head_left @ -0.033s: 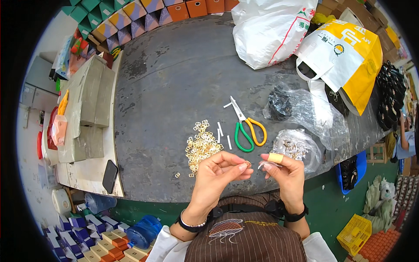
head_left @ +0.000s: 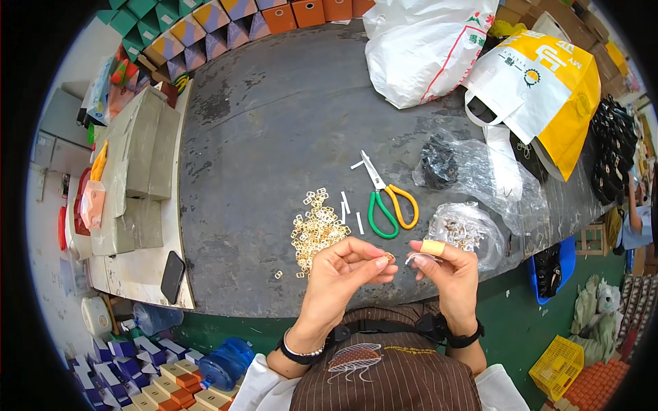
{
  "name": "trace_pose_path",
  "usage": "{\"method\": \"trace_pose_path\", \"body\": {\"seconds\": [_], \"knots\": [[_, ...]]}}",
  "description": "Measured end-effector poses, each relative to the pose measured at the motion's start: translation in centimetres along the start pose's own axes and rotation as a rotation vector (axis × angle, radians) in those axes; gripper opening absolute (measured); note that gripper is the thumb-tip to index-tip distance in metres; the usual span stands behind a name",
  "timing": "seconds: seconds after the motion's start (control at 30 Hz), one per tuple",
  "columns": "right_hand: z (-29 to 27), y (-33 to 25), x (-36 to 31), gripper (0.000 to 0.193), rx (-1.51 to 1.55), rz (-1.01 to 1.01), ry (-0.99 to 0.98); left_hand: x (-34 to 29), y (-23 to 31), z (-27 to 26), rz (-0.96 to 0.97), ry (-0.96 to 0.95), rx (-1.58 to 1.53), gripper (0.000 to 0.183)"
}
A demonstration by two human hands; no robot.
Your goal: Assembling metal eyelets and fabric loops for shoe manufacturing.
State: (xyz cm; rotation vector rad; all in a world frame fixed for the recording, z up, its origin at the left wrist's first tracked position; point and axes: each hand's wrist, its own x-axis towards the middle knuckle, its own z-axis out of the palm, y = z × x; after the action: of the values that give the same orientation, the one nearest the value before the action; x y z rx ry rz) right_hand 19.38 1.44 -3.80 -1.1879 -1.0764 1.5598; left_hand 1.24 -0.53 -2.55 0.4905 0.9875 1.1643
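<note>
My left hand [head_left: 336,274] pinches a small gold buckle [head_left: 389,257] between thumb and index finger. Opposite it, my right hand [head_left: 449,277] grips a thin white strip [head_left: 416,257], with yellow tape [head_left: 432,247] wrapped round one finger. A small space separates the buckle from the strip. Beyond my left hand lies a loose pile of gold buckles [head_left: 317,229]. Several short white strips [head_left: 359,223] are scattered to the right of the pile. Scissors [head_left: 384,198] with one green and one yellow handle lie with blades apart. Past my right hand, a clear plastic bag [head_left: 466,229] contains small gold and white pieces.
The dark worktable [head_left: 274,137] bears a white plastic bag [head_left: 425,55] and a yellow-white bag [head_left: 534,96] at the far right. Crumpled clear plastic [head_left: 493,168] lies nearer. At left are a wrapped grey block [head_left: 137,151] and a phone [head_left: 173,277]. A blue bin [head_left: 562,270] stands right.
</note>
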Motion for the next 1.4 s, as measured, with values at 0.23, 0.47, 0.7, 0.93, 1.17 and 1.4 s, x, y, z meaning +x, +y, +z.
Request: {"method": "trace_pose_path", "body": {"seconds": [0.23, 0.47, 0.7, 0.93, 1.17, 1.4], "knots": [[0.4, 0.1, 0.1, 0.013, 0.075, 0.017, -0.037, 0.2, -0.3, 0.5, -0.062, 0.054, -0.068, 0.018], [1.5, 0.1, -0.1, 0.012, 0.020, 0.002, 0.008, 0.4, -0.7, 0.3, -0.029, 0.002, -0.001, 0.022], [2.0, 0.0, -0.2, 0.010, -0.041, -0.052, 0.033, 0.0, -0.9, 1.2, 0.157, 0.019, 0.124, 0.023], [1.8, 0.1, -0.2, 0.009, -0.072, -0.083, 0.024, 0.1, -1.1, 0.7, 0.173, -0.020, 0.183, 0.021], [1.9, 0.1, -0.1, 0.009, -0.076, -0.093, 0.009, 0.0, -1.0, 1.2, 0.187, -0.001, 0.191, 0.020], [1.7, 0.2, 0.0, 0.009, -0.032, -0.071, -0.012, 0.1, -1.1, 0.9, 0.172, -0.013, 0.187, 0.020]]}}
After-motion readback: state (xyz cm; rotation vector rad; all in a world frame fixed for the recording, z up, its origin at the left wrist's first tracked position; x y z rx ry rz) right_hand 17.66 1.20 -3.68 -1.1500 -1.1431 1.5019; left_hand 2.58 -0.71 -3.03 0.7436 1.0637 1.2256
